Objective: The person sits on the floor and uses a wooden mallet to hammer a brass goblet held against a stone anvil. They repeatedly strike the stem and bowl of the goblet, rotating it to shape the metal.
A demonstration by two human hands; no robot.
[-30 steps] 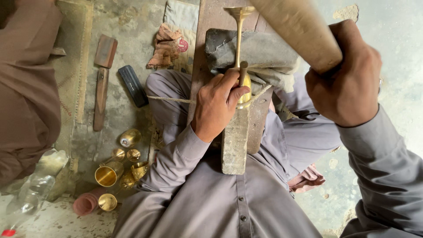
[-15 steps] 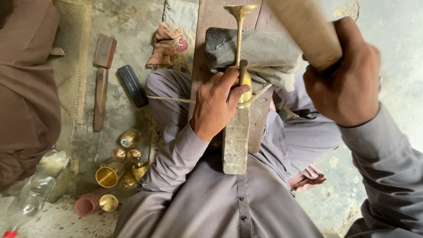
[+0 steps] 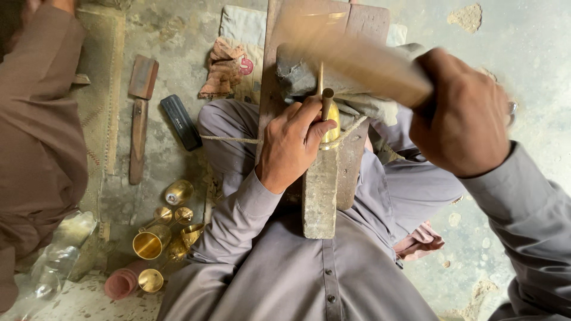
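Change since earlier frame: the mallet (image 3: 357, 59), raised before, is now sweeping down as a blur across the block's top; the brass stem that stood tall is now showing only as a short rod (image 3: 327, 102).

Brass piece (image 3: 332, 122): sitting on top of the grey block (image 3: 320, 190), which is lying between the person's knees against a wooden plank (image 3: 309, 24).

Left hand (image 3: 291, 145): fingers wrapping narrowly around the brass piece, thumb pressing beside the rod.

Right hand (image 3: 464, 113): fingers closed tight on the mallet handle.

Floor, left of the knees: brass cups (image 3: 151, 241) clustering together; a black bar (image 3: 181, 122), a wooden tool (image 3: 140, 119) and a rag (image 3: 225, 68) lying further off.

Far left: another person's brown sleeve (image 3: 35, 137).
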